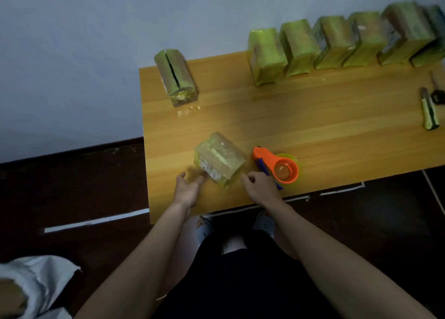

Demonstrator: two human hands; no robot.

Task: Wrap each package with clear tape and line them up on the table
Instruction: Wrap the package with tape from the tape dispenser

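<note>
Two hands: both of mine are low over the near edge of the wooden table (313, 116), one on each side of a single package.
Package in hand: a green package (219, 160) with glossy clear tape over it lies tilted on the table near the front edge, between my hands. Whether it is fully wrapped I cannot tell.
Left hand: my left hand (186, 188) is just beside the package's near left corner, fingers loosely spread and holding nothing; it may brush the corner, but blur hides the contact.
Right hand: my right hand (261, 187) sits at the package's right, fingers curled inward. I cannot tell whether they pinch a tape end or close on nothing.
Tape dispenser: the orange tape dispenser (280, 165), with its roll, lies flat on the table just beyond my right hand, near the package.
Finished row: six wrapped packages (337, 43) stand side by side along the far edge at the right, against the wall.
Waiting package: one split green package (177, 74) stands apart at the far left.
Other tools: a utility knife (429, 111) lies at the far right edge, with scissors just beyond it.
Doing it well: I judge the job now is to steady this package with the left palm, press loose tape flat along the edges, then stand it beside the leftmost package in the row, keeping the line straight.
</note>
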